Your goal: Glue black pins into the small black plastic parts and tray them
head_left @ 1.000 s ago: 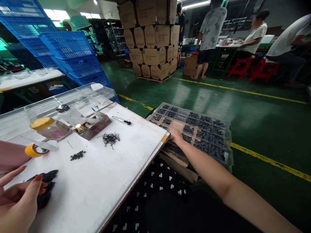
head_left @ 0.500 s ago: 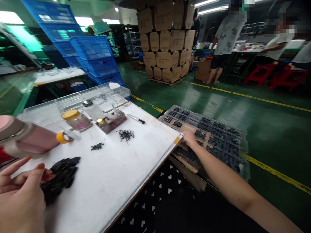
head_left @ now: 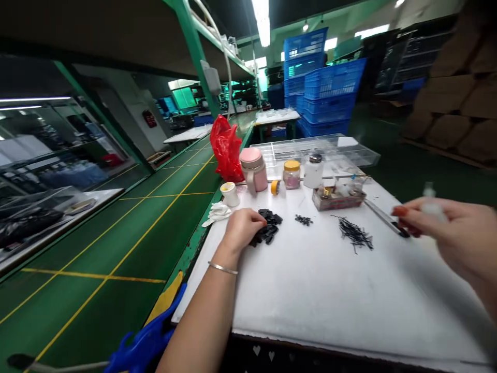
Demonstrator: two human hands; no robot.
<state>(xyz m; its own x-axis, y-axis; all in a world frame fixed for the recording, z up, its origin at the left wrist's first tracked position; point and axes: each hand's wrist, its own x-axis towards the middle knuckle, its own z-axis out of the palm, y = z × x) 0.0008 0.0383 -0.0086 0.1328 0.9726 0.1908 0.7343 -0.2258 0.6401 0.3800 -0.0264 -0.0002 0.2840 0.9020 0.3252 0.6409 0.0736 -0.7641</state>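
The fingers of my left hand (head_left: 243, 228) are closed together at the edge of a pile of small black pieces (head_left: 271, 228) on the white tabletop; what is between the fingertips is hidden. My right hand (head_left: 458, 233), smeared by motion, hovers over the table's right side with its fingers curled. A small translucent whitish thing (head_left: 433, 208) with a narrow top shows at those fingers, too blurred to name. Below and left of that hand lies a slim cutter knife (head_left: 382, 215). Thin black strips (head_left: 354, 233) form a loose heap, and a smaller cluster of black bits (head_left: 303, 220) sits mid-table.
Along the back stand a pink mug (head_left: 254, 171), a yellow-lidded jar (head_left: 291, 174), a white bottle (head_left: 313, 171) and a small box (head_left: 337, 199). A clear divided tray (head_left: 279, 150) lies behind. White gloves (head_left: 217, 213) and a red bag (head_left: 226, 150) are left, beside the green conveyor (head_left: 116, 248).
The view has swung left. My left hand has come down to the black pile and closed; my right hand has left the filled tray beside the table and is now over the tabletop.
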